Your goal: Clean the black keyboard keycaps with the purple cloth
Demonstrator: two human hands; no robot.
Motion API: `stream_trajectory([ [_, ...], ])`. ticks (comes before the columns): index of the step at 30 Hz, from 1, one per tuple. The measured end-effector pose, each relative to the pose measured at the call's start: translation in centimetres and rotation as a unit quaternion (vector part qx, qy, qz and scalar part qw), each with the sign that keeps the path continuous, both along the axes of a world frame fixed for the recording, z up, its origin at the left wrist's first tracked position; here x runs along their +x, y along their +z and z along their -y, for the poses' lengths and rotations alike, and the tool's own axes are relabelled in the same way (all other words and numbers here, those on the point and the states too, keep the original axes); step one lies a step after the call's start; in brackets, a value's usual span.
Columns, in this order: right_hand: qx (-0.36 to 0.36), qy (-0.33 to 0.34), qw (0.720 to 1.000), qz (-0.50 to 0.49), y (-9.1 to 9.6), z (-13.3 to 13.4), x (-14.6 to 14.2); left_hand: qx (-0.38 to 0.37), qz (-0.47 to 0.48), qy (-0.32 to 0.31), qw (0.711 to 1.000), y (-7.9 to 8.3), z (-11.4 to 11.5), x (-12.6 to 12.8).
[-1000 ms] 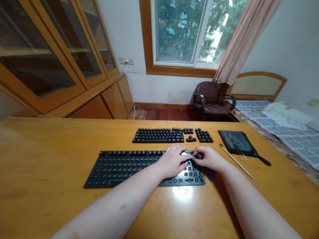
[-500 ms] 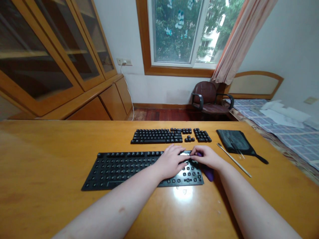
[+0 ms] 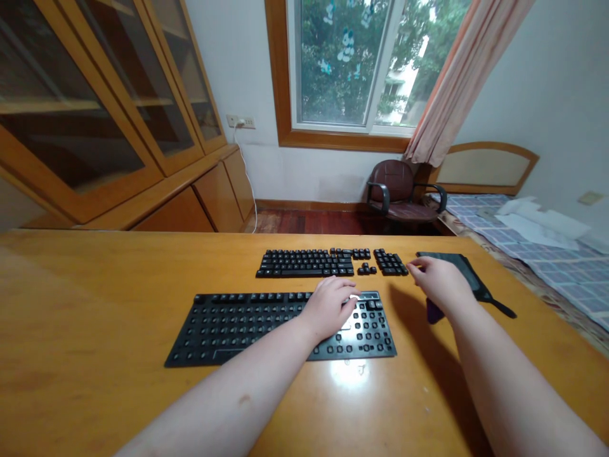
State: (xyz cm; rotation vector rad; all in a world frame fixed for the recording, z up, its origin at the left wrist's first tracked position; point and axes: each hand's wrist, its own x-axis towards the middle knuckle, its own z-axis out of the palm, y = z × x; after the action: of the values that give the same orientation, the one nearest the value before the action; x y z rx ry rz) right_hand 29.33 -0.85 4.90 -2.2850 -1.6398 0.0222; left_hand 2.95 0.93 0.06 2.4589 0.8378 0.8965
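My left hand (image 3: 333, 308) lies on the right part of a black keyboard (image 3: 247, 324) with most of its keycaps off, fingers spread. My right hand (image 3: 442, 282) is raised off the keyboard, to the right of the loose number-pad keycaps (image 3: 391, 262). Its thumb and forefinger are drawn together, while a purple thing (image 3: 434, 312) pokes out below the palm. That thing's kind is mostly hidden by the hand. Whether a small keycap sits at the fingertips I cannot make out. A few keycaps (image 3: 375, 304) remain at the keyboard's upper right.
Loose black keycaps (image 3: 307, 262) lie in keyboard order behind the keyboard. A dark pouch (image 3: 469, 273) with a strap is partly behind my right hand. The wooden table's (image 3: 95, 298) far edge faces a brown chair (image 3: 394, 190), and a bed stands at right.
My right hand has left the keyboard's upper right and moved right, taking the purple thing with it. My left hand stays on the keyboard. The pale brush-like stick is now out of sight.
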Motion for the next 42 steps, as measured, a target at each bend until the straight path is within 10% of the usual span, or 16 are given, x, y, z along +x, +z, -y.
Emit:
stream_trajectory([
  [6,-0.102,0.042,0.985,0.133,2.2,-4.5,3.4,-0.008,0.011,0.005,1.0,-0.2,-0.2,0.1],
  [17,-0.157,0.19,0.961,0.127,-0.3,-13.4,4.0,-0.024,-0.004,0.009,1.0,-0.1,-0.1,0.1],
  [36,-0.2,0.193,0.954,0.116,-1.9,-15.1,3.0,-0.024,0.002,0.016,1.0,-0.4,-0.2,0.2],
  [42,-0.175,0.142,0.968,0.111,1.0,-14.0,3.9,-0.02,0.003,0.011,1.0,-0.5,-0.2,0.1],
])
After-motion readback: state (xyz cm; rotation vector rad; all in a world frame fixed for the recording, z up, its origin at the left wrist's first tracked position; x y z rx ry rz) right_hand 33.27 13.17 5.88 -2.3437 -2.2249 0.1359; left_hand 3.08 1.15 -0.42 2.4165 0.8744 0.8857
